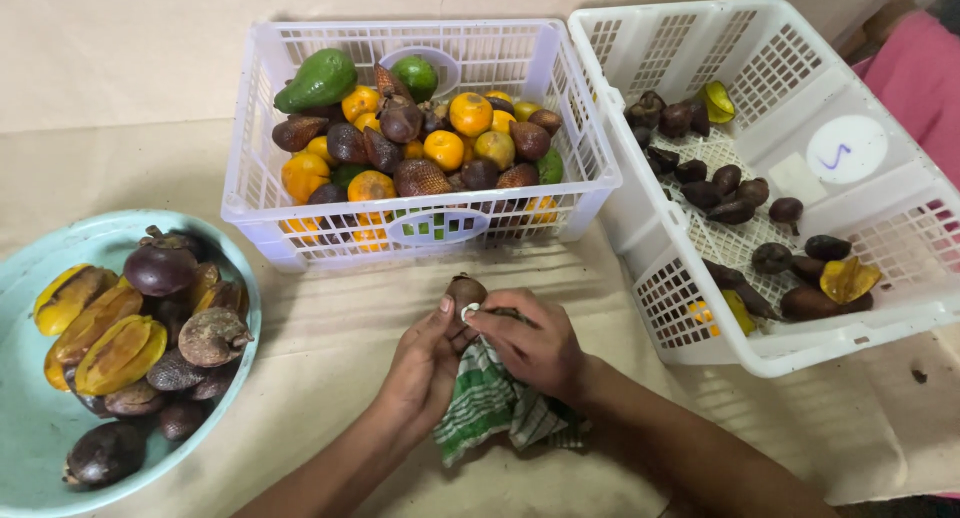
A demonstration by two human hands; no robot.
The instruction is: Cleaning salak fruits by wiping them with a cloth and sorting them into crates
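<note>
My left hand (420, 363) holds a small brown scaly fruit (464, 290) up at the fingertips. My right hand (535, 343) grips a green-and-white checked cloth (485, 403) and presses a corner of it against the fruit. Both hands meet in front of the near wall of the middle white basket (420, 228). The cloth hangs down between my wrists onto the beige table cover.
The middle basket holds oranges, brown scaly fruits, an avocado (318, 80) and a lime. A larger tilted white basket (800, 308) on the right holds several dark fruits and yellow pieces. A light blue bowl (30, 418) at the left holds starfruit, mangosteens and dark fruits.
</note>
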